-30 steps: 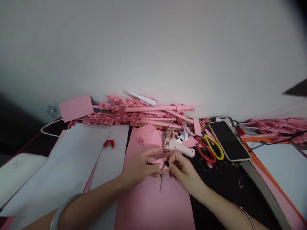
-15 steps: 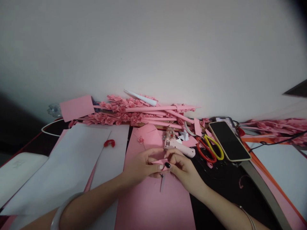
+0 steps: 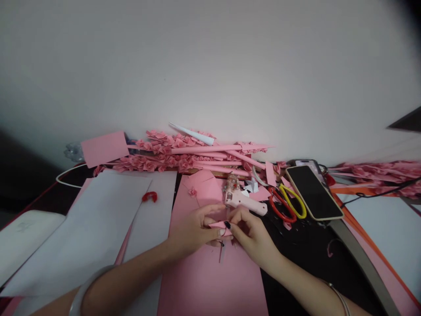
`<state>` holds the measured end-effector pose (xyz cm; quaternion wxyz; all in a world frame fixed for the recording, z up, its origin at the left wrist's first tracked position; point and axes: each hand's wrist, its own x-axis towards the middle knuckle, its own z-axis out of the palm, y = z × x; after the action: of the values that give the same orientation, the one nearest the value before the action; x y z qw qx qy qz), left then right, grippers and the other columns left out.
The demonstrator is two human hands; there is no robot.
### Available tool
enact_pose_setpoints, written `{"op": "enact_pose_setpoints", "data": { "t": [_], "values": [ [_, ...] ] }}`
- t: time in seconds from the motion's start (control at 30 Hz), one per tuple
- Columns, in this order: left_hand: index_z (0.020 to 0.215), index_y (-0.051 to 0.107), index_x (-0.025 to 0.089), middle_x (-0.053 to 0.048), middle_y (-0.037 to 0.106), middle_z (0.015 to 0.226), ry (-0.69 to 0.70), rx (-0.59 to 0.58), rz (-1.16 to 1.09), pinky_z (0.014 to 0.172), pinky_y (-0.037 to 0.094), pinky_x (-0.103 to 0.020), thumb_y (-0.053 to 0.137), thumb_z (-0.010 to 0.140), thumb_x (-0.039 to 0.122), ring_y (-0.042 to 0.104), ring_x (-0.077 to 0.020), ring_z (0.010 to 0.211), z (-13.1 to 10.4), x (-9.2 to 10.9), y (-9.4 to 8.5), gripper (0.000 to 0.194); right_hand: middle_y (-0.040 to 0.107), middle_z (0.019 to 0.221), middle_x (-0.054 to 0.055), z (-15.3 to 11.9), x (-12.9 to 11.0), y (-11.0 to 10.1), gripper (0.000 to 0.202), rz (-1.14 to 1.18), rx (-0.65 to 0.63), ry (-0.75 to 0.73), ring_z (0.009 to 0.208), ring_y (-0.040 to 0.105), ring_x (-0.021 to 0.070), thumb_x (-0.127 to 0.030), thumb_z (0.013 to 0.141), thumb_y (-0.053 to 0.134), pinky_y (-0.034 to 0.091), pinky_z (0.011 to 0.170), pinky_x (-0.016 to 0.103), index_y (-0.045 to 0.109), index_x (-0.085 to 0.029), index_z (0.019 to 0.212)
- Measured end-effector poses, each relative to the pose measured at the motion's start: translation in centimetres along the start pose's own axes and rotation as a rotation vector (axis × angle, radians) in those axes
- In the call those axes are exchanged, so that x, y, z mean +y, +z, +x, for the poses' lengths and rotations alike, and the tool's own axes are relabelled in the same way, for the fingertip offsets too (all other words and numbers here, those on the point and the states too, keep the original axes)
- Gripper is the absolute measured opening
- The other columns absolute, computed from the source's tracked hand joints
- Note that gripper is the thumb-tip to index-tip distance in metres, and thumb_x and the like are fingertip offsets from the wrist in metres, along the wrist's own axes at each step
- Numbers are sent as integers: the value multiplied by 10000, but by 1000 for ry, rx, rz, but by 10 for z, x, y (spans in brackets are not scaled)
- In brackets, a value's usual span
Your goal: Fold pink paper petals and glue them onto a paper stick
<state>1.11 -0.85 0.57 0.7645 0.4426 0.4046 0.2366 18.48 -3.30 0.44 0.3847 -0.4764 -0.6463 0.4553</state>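
Note:
Between my two hands is a small folded piece of pink paper (image 3: pixel 217 225). My left hand (image 3: pixel 194 226) pinches it from the left, thumb on the near side. The fingers of my right hand (image 3: pixel 251 232) close on its right edge, dark thumbnail showing. Below the fingers a thin pale strip (image 3: pixel 222 253) lies over the large pink sheet (image 3: pixel 210 285); I cannot make out what it is. Just beyond my hands lies a pale pink glue gun (image 3: pixel 246 202), with a small pink paper flower (image 3: pixel 192 192) to its left.
Scissors with red and yellow handles (image 3: pixel 289 204) and a phone (image 3: pixel 315 193) lie on the right. Pink paper flower stems (image 3: pixel 184 151) are heaped along the wall. White sheets (image 3: pixel 88 219), a red curved piece (image 3: pixel 149 196) and a white box-like device (image 3: pixel 29 241) occupy the left.
My right fingers have shifted slightly along the pink paper and curled closer together. The paper has tilted a little. My left hand stays nearly in place.

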Motion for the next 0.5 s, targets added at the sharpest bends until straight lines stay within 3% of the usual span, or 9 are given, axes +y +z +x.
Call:
{"op": "enact_pose_setpoints", "data": {
  "t": [0.3, 0.5],
  "values": [
    [1276, 431, 226, -60, 689, 1017, 30, 3, 11, 656, 531, -271, 690, 711, 229, 687, -225, 849, 0, -1, 1, 621, 513, 712, 4, -2, 2, 1, 202, -52, 56, -12, 570, 466, 107, -170, 830, 540, 357, 508, 219, 453, -181, 648],
    [1287, 418, 213, -109, 676, 1066, -8, 8, 0, 663, 537, -270, 699, 712, 236, 690, -227, 866, 0, 1, 2, 640, 489, 645, -23, -2, 2, 1, 206, 75, 54, 46, 510, 452, 94, -194, 841, 533, 351, 476, 217, 440, -187, 656]
  ]
}}
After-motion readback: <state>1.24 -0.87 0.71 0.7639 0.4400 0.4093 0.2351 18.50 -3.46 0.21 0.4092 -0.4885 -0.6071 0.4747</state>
